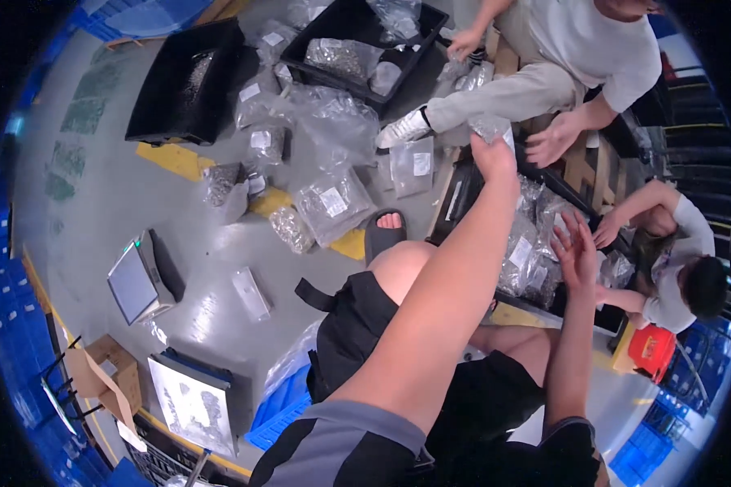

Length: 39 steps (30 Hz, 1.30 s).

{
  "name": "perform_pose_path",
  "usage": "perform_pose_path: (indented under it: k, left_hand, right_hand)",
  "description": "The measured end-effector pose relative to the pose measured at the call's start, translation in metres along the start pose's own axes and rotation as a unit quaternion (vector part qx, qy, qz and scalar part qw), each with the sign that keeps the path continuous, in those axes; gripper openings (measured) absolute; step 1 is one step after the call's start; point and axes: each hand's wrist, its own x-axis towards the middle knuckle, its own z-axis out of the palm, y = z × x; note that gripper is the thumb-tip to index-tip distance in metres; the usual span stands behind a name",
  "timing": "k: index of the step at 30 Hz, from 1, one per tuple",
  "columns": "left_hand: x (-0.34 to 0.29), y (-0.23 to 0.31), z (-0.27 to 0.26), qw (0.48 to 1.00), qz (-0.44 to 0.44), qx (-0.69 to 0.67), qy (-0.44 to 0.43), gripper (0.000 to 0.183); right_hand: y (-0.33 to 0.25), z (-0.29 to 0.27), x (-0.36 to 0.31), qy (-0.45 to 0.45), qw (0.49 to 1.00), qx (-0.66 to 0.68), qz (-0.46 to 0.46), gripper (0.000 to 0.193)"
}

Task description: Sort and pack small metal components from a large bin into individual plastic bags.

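Observation:
My left hand [495, 157] is stretched far forward, fingers closed on a clear plastic bag [489, 125] that seems to hold small parts. Under and beside that arm stands a black crate [468, 188] filled with clear bags [521, 250] of small metal-looking pieces, several with white labels. Over the crate's right part is my right hand [575, 253], fingers spread and holding nothing. A co-worker's open hand [554, 140] reaches in close to the bag in my left hand. Another person's hand [607, 230] is at the crate's right edge.
Labelled bags [333, 204] lie across the floor ahead, next to a co-worker's shoe [404, 130]. Two black bins [158, 97] stand beyond them. At left are a scale [134, 280], a light panel [191, 398] and a cardboard box [110, 369]. A red container [651, 351] stands right.

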Motion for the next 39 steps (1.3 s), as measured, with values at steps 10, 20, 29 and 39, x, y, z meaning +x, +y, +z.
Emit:
perform_pose_path:
  k: [10,20,29,39]
  left_hand:
    - [-0.014,0.022,0.011,0.991,-0.076,-0.069,-0.089,0.045]
    - [0.013,0.046,-0.018,0.957,-0.095,0.143,-0.234,0.057]
    - [-0.016,0.026,-0.043,0.762,0.076,0.488,-0.419,0.035]
    - [-0.141,-0.085,-0.144,0.188,0.351,0.69,-0.605,0.067]
  right_hand:
    - [-0.026,-0.046,-0.029,0.048,0.998,0.022,-0.025,0.041]
    - [-0.007,-0.044,-0.072,0.091,0.988,0.09,-0.082,0.038]
    - [0.012,-0.137,-0.16,0.197,0.957,0.112,-0.182,0.034]
    - [0.288,-0.201,-0.213,0.263,0.948,0.162,0.082,0.026]
